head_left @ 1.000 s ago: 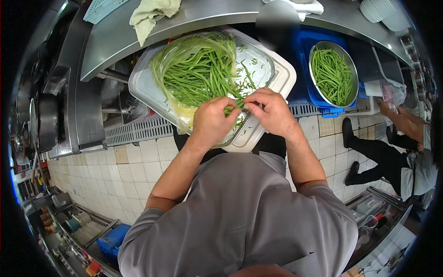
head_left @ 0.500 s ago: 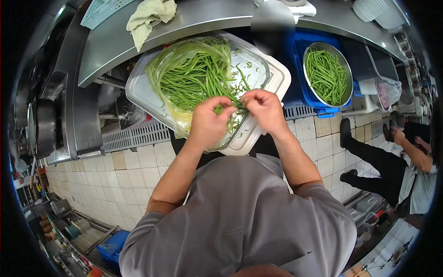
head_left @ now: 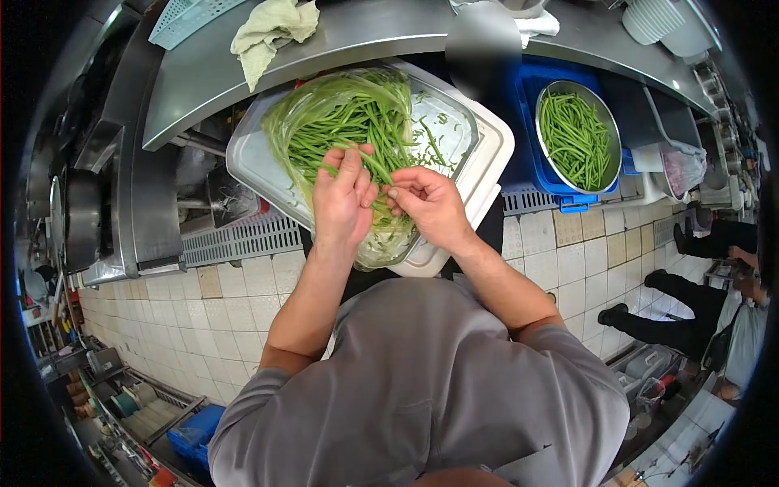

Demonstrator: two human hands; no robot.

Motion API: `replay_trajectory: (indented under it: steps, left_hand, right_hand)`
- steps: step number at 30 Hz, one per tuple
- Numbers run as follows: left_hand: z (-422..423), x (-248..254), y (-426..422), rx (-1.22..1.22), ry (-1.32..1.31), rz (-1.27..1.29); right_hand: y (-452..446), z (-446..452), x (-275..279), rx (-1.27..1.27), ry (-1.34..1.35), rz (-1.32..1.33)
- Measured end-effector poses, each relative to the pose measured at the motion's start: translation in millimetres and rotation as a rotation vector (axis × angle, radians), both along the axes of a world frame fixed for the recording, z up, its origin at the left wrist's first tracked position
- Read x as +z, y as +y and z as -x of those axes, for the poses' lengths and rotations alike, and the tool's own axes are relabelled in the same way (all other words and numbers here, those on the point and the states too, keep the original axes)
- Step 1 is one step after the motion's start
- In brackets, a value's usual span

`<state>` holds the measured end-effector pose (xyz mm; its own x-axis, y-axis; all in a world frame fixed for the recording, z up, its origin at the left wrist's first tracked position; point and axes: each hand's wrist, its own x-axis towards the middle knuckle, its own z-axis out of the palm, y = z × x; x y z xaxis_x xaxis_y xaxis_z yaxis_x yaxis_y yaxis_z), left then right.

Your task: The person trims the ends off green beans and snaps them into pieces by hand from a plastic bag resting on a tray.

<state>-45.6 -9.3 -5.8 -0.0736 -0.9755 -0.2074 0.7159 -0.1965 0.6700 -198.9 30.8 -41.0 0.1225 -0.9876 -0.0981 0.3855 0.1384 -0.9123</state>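
At the frame's centre, your left hand (head_left: pixel 342 201) grips slim green beans (head_left: pixel 376 165), your right hand (head_left: pixel 436 213) pinches near their ends; pinch close, gently.

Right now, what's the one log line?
left hand: holding green beans | right hand: pinching them | plastic bag: open, in tray | bowl: beans inside

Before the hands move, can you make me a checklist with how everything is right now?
1. Left hand has green beans: ok, they poke out of its fingers.
2. Right hand grips them too: cannot tell, its fingertips are at the ends but the pinch is too small to see.
3. Plastic bag is open: ok, lots of beans show.
4. Metal tray has no loose bits: not ok, they're scattered there.
5. Metal bowl is upright: ok, with beans inside.
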Motion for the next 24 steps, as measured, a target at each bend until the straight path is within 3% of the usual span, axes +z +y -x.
replay_trajectory:
  steps: [4,7,8,11,12,15,17,19,24]
  left_hand:
    - [-14.3,-4.7,11.9,0.067,0.008,0.027]
    - [-31.2,-10.6,18.0,0.01,-0.071,0.013]
    - [-32.7,-13.7,22.3,-0.006,-0.171,0.042]
    - [-31.8,-7.7,38.4,-0.051,-0.201,0.289]
    - [-33.1,-2.5,38.9,-0.068,-0.136,0.26]
    - [-45.4,11.3,34.1,-0.11,0.064,0.161]
    - [-56.7,13.6,20.1,-0.137,0.208,0.085]
    - [-66.6,-6.3,11.9,-0.172,0.208,0.048]
    - [-40.6,-10.1,17.2,-0.144,0.173,-0.243]
  right_hand:
    - [8.2,-15.9,3.0,0.021,0.106,0.001]
    - [8.1,-22.6,13.5,-0.027,0.573,0.279]
    - [3.5,-25.4,14.4,-0.085,0.668,0.422]
    - [-1.6,-29.2,4.2,-0.071,0.818,0.49]
    - [-5.8,-31.3,6.3,-0.097,0.811,0.524]
    - [-7.1,-18.0,24.7,-0.044,1.025,0.213]
    - [-19.1,3.1,13.4,-0.175,1.171,0.296]
    - [-32.8,22.2,3.9,-0.211,1.374,0.321]
    - [-44.1,18.4,-1.3,-0.144,1.385,0.285]
